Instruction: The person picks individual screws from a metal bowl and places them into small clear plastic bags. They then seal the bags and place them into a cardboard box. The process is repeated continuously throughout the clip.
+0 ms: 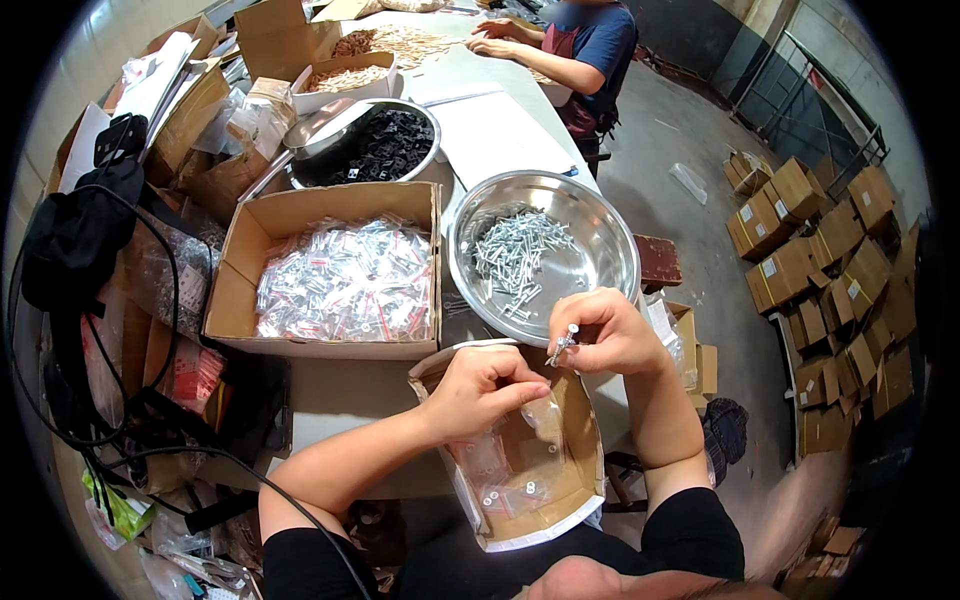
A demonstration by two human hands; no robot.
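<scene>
My left hand [490,392] is closed, thumb and fingertips pinching the top of a small clear plastic zip bag [543,420]. Just to its right, my right hand [612,335] grips a little bunch of silvery screws [563,345] near the bag's mouth. Beneath both hands lies a shallow cardboard tray [578,425], which holds more clear bags with small white ring-shaped pieces [530,488]. Beyond my right hand stands a wide steel bowl [610,235] with a heap of loose screws [520,250] in it.
Left of the bowl, a cardboard box [325,350] is full of packed clear bags [345,280]. Behind it stands a steel bowl of black parts [375,145]. Black cables [180,450] hang at the left. Across the table sits a co-worker [590,60]; stacked cartons [820,250] stand at right.
</scene>
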